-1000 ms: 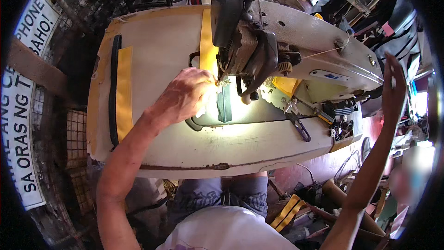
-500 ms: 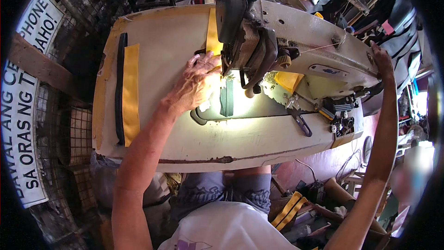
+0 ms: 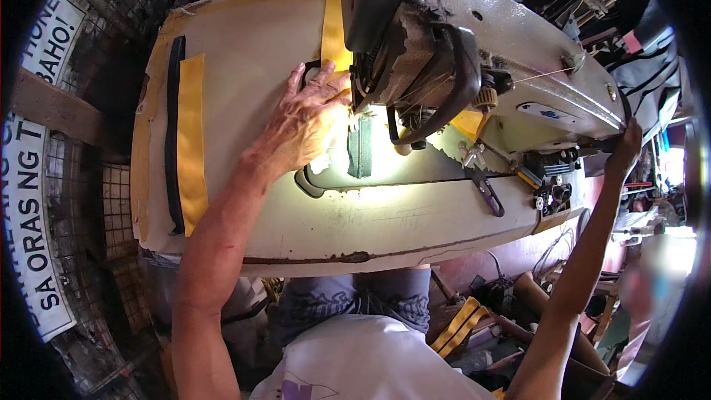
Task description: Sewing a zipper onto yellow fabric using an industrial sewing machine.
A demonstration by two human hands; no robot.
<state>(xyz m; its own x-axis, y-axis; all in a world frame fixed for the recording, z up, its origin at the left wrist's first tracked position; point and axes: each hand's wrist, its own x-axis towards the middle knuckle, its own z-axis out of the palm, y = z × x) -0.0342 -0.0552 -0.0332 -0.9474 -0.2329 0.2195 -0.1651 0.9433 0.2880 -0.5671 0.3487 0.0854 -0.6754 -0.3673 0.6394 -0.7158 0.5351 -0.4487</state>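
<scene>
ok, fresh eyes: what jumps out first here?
The sewing machine dominates the upper right, a glaring patch of light beneath its head. Left of it, the left hand lies spread on a yellow strip; the right hand is at the machine's right end. Another yellow strip lies farther left, beside a black strip.

Viewed from here, the left hand [image 3: 307, 118] covers the lower part of the yellow strip [image 3: 335, 30]. The sewing machine [image 3: 518, 59] obscures the upper end of the green strip [image 3: 360, 152]. The right hand [image 3: 626, 150]: fingers partly hidden, grip indeterminate. The black cover [image 3: 376, 7] is cut off above. Far right: a blurred patch [image 3: 666, 263], unidentifiable.
</scene>
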